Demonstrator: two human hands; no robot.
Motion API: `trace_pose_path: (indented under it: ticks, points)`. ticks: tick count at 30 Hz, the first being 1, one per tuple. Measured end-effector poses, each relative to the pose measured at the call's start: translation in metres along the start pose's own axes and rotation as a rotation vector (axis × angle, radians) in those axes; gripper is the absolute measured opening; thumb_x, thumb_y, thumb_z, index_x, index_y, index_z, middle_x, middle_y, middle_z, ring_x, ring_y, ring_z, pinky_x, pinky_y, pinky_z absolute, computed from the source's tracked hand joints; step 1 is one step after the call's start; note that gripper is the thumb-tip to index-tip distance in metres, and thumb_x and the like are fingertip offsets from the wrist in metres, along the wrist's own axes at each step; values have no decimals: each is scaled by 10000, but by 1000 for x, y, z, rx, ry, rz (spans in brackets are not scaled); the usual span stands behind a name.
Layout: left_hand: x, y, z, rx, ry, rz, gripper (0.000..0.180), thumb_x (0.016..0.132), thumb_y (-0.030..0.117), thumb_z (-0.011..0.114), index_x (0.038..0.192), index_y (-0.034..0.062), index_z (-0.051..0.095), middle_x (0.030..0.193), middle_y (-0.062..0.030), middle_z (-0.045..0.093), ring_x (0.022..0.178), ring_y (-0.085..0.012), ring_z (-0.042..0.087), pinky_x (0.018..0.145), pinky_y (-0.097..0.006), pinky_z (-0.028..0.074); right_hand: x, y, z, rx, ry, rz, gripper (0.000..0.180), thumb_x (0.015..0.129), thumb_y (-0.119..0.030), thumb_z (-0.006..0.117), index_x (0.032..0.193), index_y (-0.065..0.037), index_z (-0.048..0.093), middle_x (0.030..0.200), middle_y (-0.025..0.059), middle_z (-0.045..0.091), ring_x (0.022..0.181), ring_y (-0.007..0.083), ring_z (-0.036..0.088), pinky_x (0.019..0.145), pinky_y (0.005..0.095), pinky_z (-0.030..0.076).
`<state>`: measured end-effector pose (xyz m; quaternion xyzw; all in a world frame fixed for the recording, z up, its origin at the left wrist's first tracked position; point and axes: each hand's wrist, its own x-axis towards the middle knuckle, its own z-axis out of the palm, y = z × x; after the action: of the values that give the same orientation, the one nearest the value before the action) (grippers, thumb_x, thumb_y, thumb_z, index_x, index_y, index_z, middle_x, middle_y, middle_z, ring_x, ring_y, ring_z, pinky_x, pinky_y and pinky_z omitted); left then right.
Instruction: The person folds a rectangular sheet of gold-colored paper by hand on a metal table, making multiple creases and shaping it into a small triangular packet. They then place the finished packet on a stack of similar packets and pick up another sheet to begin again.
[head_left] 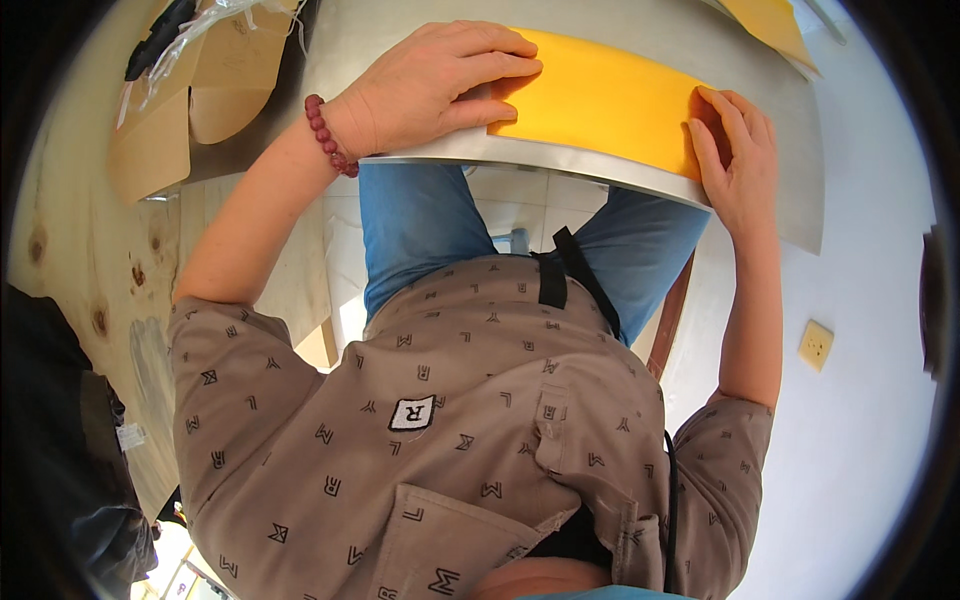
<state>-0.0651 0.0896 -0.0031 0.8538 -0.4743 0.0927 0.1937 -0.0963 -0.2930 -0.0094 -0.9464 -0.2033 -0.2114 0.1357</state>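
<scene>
A smooth yellow rectangular sheet (600, 100) lies along the near edge of a grey metal tabletop (420, 152), its long side close to the rim. My left hand (445, 85), with a dark red bead bracelet (325, 135) at the wrist, holds the sheet's left end under fingertips and thumb. At the other end, my right hand (738, 155) has its thumb and bent fingers on the right edge, with a gap between thumb and forefinger. Whether any fingers reach beneath the sheet cannot be seen.
Brown cardboard (235, 75) with clear plastic wrap stands at the far left. Another yellow piece (770, 30) is at the far right. A white wall with an outlet (816, 345) runs along the right. Black cloth (60, 440) hangs at the left, beside a wooden board (90, 250).
</scene>
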Motion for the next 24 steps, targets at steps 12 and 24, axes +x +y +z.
trace_pose_path:
  ticks: [12,24]
  points:
    - [0,-8,-12,-29,-128,51,570,987,280,727,1507,92,586,1576,-116,532,1424,-332,515,1202,-430,403,-16,0,-4,-131,-120,8,537,1038,-445,596,1477,-138,641,1549,66,587,1437,288,508,1228,435,342]
    - [4,2,-22,-67,-155,5,556,992,314,662,1487,69,595,1566,-126,537,1434,-340,498,1211,-445,377,-19,1,-10,-123,-137,16,667,976,-575,657,1501,-166,620,1559,65,576,1457,305,489,1248,460,318]
